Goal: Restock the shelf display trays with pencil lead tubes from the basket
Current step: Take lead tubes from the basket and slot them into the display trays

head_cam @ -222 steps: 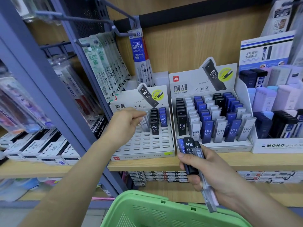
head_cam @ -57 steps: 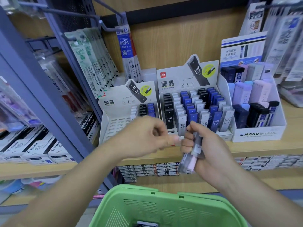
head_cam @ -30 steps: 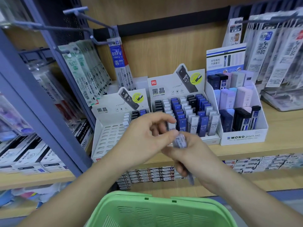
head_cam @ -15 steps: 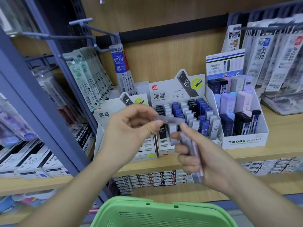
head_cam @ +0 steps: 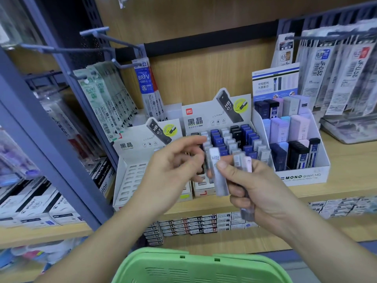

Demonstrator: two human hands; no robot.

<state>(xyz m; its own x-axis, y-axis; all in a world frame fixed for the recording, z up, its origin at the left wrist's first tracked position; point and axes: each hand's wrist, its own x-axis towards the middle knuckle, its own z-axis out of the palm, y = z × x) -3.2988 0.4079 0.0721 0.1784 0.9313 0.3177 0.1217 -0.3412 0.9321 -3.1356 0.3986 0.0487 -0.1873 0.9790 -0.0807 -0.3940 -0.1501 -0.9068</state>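
- At chest height before a wooden shop shelf point(head_cam: 346, 180), a person's two bare hands are meeting above a green basket point(head_cam: 167, 257), whose rim is showing at the bottom edge.
- The right hand point(head_cam: 259, 193) is gripping a small fan of pencil lead tubes point(head_cam: 243, 163), fingers curled round them. Its thumb is pressing a grey tube point(head_cam: 219, 178) marked HB against the front of the bunch.
- The left hand point(head_cam: 173, 172) is reaching across with curled fingers, its fingertips sitting at the grey tube's upper end. Blur is hiding whether they are pinching it or only touching.
- Behind the hands, two white display trays are standing side by side on the shelf. The left tray point(head_cam: 130, 180) is showing mostly empty slots, while the right tray point(head_cam: 195, 121) is looking nearly full of black, blue and grey tubes.
- A white box point(head_cam: 302, 177) labelled MONO is sitting just beside the right tray.
- Handling, as a judgement: the tubes are looking light, rigid and smooth, so probably slippery on their broad glossy faces. Pinching one by its narrow edges near the cap end is looking like the safest hold, leaving the lower end free for dropping upright into a slot.
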